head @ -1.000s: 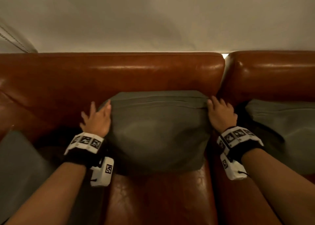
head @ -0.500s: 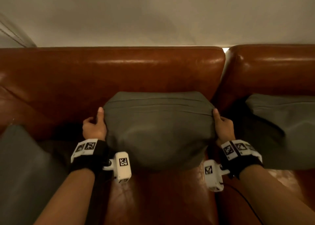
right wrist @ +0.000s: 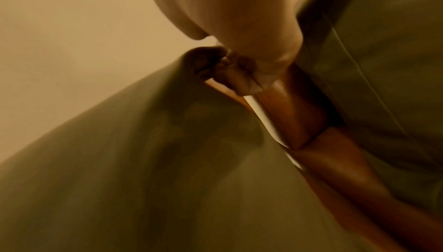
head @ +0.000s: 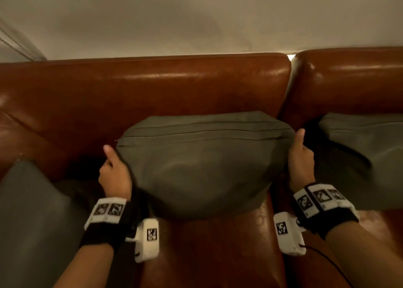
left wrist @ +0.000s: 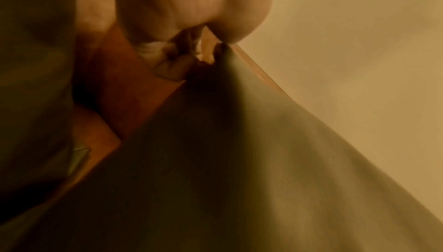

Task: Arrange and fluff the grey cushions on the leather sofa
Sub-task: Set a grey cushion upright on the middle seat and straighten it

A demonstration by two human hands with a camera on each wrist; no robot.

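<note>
Head view: middle grey cushion (head: 200,163) upright on brown leather sofa (head: 152,91) seat, leaning against backrest, zip seam along top edge. Left hand (head: 114,176) at cushion's left side, thumb up along fabric, remaining fingers curled behind the edge. Right hand (head: 302,163) at cushion's right side, thumb up, fingers wrapped behind the corner. Both hands gripping, one per side.

Left wrist view: blurred; fingers (left wrist: 172,68) curled and pinching a bunched corner of cushion fabric (left wrist: 263,161). Right wrist view: blurred; fingers (right wrist: 230,74) curled, pinching a gathered cushion corner (right wrist: 143,152), sofa leather (right wrist: 311,123) just beside.

Surroundings: second grey cushion (head: 366,156) on adjoining sofa section to the right, just beside right hand, not touching middle cushion. Third grey cushion (head: 32,218) at lower left, near left forearm, partly out of frame. Narrow vertical gap (head: 291,57) between two backrest sections, bright at top. Nothing lying across middle cushion's front face.

Surface and room: glossy, creased leather with highlights along backrest top; plain pale wall (head: 196,15) behind sofa; dim warm lighting.

Markings: black wrist straps with white blocks bearing square black-and-white coded tags on left wrist (head: 108,209) and right wrist (head: 320,197); white camera housings below, each with one tag. No readable lettering.
</note>
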